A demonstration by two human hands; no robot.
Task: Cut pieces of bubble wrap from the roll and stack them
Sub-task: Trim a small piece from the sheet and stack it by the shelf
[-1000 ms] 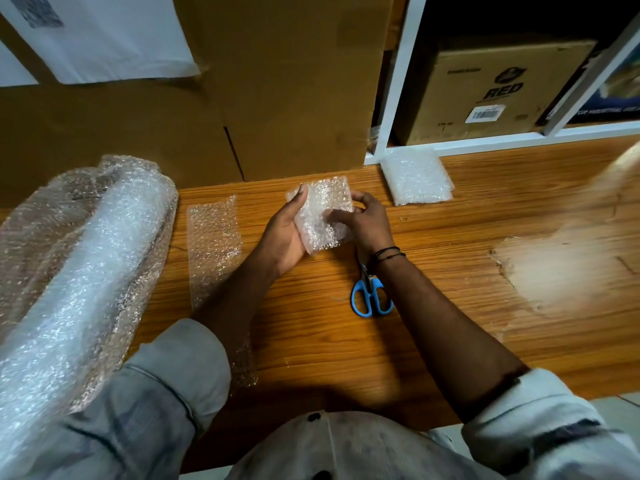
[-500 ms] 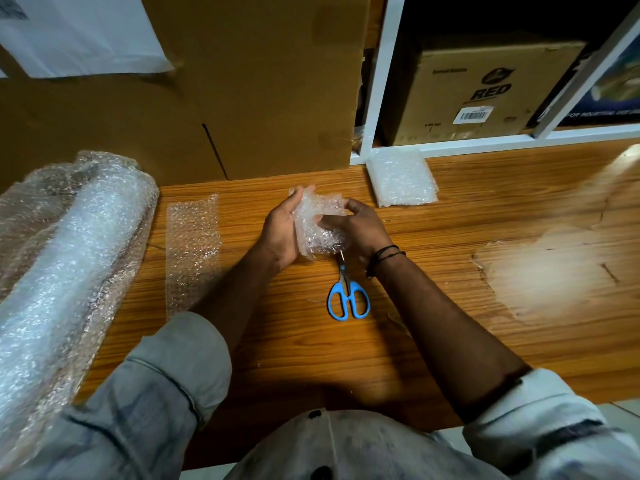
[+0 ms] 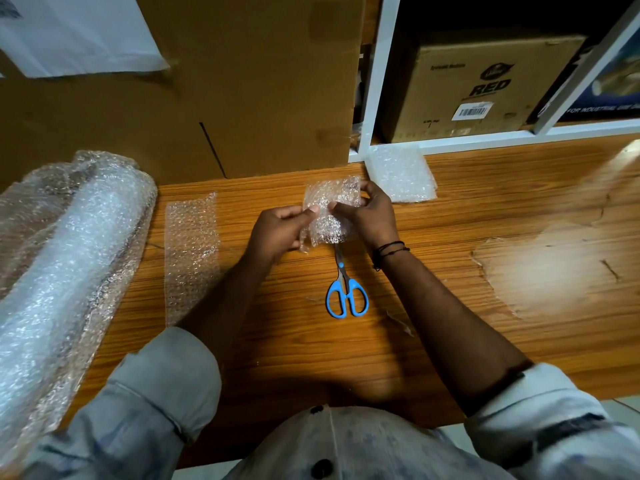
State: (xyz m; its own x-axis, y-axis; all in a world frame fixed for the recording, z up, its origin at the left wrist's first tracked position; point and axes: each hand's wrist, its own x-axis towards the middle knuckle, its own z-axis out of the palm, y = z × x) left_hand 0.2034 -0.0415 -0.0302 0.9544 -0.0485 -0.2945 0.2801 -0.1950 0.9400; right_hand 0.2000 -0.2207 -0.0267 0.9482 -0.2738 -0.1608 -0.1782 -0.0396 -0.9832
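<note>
Both hands are pinching one piece [image 3: 332,209]: left hand [image 3: 277,230], right hand [image 3: 372,216]. Stack [image 3: 401,174] is sitting at worktop [image 3: 450,271] back edge; scissors [image 3: 344,292] are lying mid-worktop.

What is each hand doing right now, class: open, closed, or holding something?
Left hand: closed, pinching the cut bubble wrap piece.
Right hand: closed, gripping the same piece on its other side.

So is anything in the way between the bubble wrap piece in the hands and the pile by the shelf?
Nothing visible is. Both the left hand and right hand hold the piece, and the pile lies just past the right hand on bare table. The scissors lie nearer the person, off that path.
</note>
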